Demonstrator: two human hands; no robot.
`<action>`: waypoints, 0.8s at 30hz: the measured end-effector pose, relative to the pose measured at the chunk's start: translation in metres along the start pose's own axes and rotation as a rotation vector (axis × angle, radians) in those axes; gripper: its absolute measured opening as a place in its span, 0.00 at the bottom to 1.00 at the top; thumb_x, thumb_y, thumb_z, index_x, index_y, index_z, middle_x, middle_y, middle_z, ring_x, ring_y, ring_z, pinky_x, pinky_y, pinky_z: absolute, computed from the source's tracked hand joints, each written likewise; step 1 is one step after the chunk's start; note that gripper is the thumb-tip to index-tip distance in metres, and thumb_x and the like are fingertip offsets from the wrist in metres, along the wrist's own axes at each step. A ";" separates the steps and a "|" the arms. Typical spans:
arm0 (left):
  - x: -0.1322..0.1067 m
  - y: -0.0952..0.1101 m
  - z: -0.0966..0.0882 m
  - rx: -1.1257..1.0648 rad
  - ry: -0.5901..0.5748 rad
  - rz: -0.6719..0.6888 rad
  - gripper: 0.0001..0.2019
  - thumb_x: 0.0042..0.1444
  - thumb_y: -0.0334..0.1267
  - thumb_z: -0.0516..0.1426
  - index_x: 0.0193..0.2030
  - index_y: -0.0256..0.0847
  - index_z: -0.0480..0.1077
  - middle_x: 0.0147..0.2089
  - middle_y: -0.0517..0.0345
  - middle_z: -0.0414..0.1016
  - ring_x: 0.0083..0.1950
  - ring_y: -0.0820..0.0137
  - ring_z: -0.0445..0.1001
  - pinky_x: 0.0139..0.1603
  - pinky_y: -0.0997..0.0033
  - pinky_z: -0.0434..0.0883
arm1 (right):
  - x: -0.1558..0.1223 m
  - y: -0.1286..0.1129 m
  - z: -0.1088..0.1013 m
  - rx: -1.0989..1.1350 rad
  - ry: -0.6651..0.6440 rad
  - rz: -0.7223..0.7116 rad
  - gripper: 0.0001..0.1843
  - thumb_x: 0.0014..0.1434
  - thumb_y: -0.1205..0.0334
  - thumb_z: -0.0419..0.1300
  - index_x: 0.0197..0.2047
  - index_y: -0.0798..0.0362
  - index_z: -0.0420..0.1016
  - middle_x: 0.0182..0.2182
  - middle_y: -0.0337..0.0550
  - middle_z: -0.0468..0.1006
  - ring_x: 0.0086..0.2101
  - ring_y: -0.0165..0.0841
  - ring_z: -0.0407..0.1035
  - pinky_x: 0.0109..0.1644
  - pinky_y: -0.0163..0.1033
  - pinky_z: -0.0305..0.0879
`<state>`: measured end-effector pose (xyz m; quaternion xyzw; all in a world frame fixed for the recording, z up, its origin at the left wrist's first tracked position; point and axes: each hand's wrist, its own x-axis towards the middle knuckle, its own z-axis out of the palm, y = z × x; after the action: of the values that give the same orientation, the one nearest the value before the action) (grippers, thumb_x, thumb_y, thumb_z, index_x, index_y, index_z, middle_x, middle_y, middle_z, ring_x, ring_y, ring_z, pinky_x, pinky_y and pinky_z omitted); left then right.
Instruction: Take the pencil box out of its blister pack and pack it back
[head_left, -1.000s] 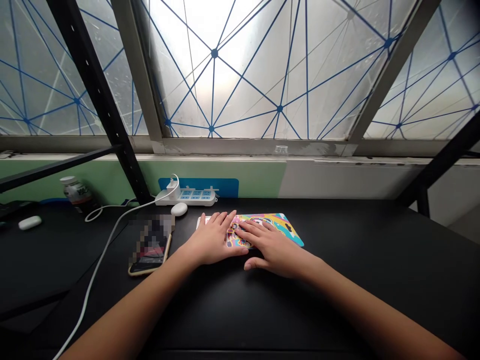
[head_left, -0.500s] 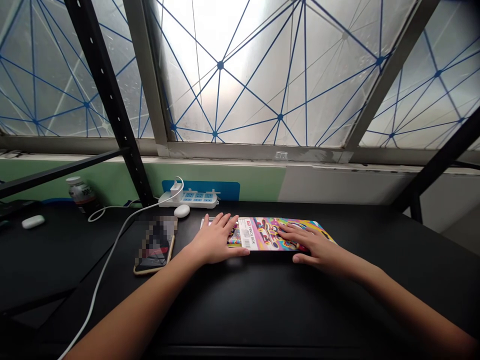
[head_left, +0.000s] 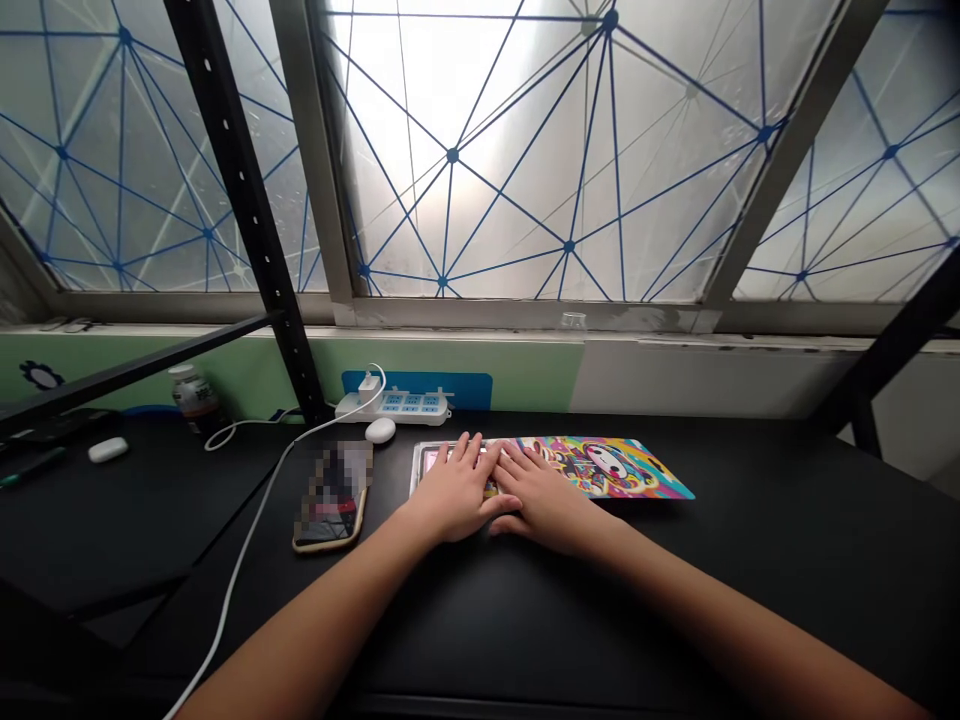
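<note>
Head view: toward the table's point(head_left: 750, 560) far edge, left to right, phone point(head_left: 334, 497), then left hand point(head_left: 454, 492) spread flat, fingers open, on the colourful pencil box point(head_left: 600, 466); right hand point(head_left: 544, 497) touching beside it, also flat and open on the box's left part.

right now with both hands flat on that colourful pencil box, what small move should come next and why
Probably slide the right hand back out along the lid toward its far right end. Both it and the left hand crowd the left end of the pencil box, which lies flat on the black table, so the right part goes unheld.
</note>
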<state>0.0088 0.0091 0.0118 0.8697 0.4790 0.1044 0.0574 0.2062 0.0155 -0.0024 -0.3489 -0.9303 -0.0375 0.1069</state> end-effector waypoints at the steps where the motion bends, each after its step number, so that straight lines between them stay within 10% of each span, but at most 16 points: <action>1: 0.001 -0.003 0.001 -0.002 -0.015 -0.015 0.41 0.65 0.66 0.41 0.76 0.40 0.43 0.76 0.40 0.43 0.76 0.48 0.40 0.71 0.41 0.46 | 0.005 0.000 0.003 -0.012 0.013 0.003 0.48 0.59 0.34 0.58 0.72 0.55 0.54 0.68 0.60 0.59 0.68 0.56 0.50 0.68 0.65 0.49; 24: 0.003 -0.025 -0.015 -0.096 -0.118 0.009 0.38 0.62 0.69 0.43 0.72 0.49 0.55 0.77 0.52 0.44 0.77 0.53 0.41 0.72 0.46 0.45 | -0.087 0.077 -0.003 0.040 0.037 0.123 0.36 0.62 0.71 0.49 0.72 0.46 0.54 0.69 0.46 0.60 0.67 0.43 0.54 0.67 0.57 0.57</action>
<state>-0.0135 0.0247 0.0218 0.8728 0.4651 0.0763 0.1267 0.3212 0.0174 -0.0190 -0.4025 -0.9055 -0.0186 0.1329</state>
